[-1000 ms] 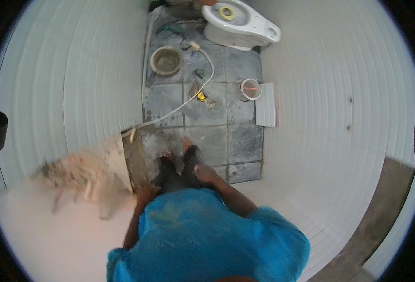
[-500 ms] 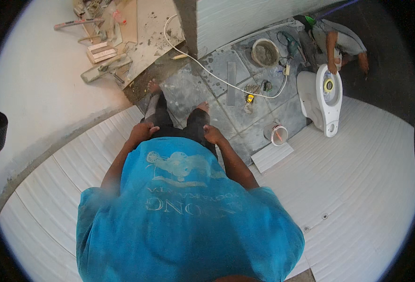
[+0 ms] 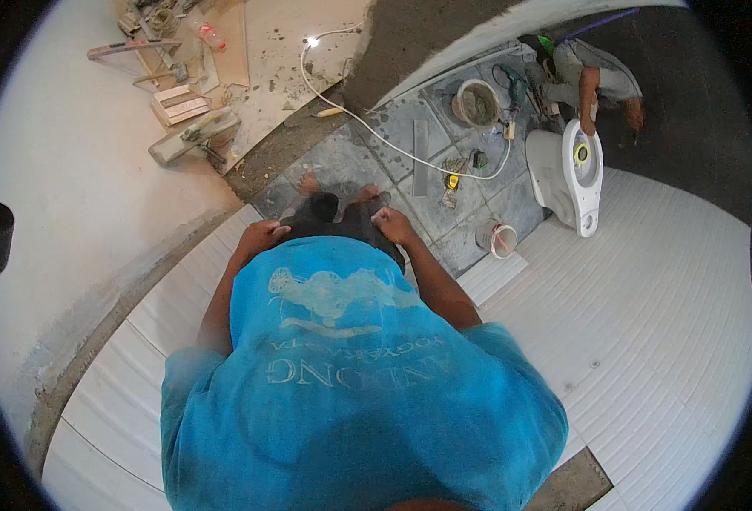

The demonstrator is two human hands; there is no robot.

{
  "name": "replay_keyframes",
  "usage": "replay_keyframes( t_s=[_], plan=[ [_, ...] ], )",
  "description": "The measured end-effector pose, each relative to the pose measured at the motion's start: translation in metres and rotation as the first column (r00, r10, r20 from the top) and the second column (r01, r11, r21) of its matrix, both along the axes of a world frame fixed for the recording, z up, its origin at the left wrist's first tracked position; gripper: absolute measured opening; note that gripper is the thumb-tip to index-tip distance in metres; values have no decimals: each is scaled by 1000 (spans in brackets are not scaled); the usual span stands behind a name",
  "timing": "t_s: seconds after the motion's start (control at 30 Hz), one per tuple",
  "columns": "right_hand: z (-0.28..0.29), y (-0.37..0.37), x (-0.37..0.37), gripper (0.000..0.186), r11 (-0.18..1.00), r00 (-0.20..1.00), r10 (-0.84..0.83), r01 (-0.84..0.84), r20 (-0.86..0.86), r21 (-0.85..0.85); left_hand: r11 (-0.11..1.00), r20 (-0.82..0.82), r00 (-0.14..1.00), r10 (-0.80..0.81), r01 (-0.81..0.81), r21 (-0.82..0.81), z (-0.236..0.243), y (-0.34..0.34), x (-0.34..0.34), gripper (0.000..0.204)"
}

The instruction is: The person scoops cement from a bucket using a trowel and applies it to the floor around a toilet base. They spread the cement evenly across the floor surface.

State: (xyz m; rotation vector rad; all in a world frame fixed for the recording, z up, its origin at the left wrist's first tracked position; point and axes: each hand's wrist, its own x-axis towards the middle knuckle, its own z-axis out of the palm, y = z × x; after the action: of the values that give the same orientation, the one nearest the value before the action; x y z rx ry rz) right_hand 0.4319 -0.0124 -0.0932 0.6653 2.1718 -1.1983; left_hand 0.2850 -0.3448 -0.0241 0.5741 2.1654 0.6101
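Note:
My left hand (image 3: 265, 234) is closed on the cloth of my dark trousers (image 3: 333, 223) at the left thigh. On the right thigh my right hand (image 3: 393, 225) pinches the same trousers, its thumb and fingers together. A blue shirt (image 3: 333, 358) with a faded print covers my body. My bare feet, a left foot (image 3: 308, 182) and a right foot (image 3: 366, 192), rest on the grey tiles (image 3: 342, 162) in front of my knees. Neither hand touches a tool; the nearest loose object to the right hand is a yellow tape measure (image 3: 453, 181).
A co-worker (image 3: 597, 72) holds a white toilet bowl (image 3: 576, 179) at the right. Nearby stand a mortar bucket (image 3: 476, 104), a small white tub (image 3: 497, 239) and a green power tool (image 3: 515, 83). A white cable (image 3: 410, 152) crosses the floor. Trowels (image 3: 195, 136) and wood scraps lie far left.
My left foot has drawn back closer to my right one, and my knees look more bent. Both hands stay on the trousers. The view has shifted slightly.

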Motion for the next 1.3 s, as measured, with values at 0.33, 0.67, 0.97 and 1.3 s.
replay_keyframes(
  t_s=[0.33,0.67,0.97,1.3],
  plan=[
    [12,-32,-46,20,981,983,-181,182,32,-71,977,131,975,180,-192,89,6,-41,-11,40],
    [-11,-20,-69,32,994,970,-95,106,-225,37,987,123,980,157,-159,9,-47,-73,-1,44],
    [24,-6,-22,28,968,975,-221,220,-11,116,1000,190,982,-5,1,25,-85,-54,-14,42],
    [4,30,-56,35,988,994,84,-73,-73,139,991,118,985,-128,132,-27,-66,7,-52,40]
  ],
)
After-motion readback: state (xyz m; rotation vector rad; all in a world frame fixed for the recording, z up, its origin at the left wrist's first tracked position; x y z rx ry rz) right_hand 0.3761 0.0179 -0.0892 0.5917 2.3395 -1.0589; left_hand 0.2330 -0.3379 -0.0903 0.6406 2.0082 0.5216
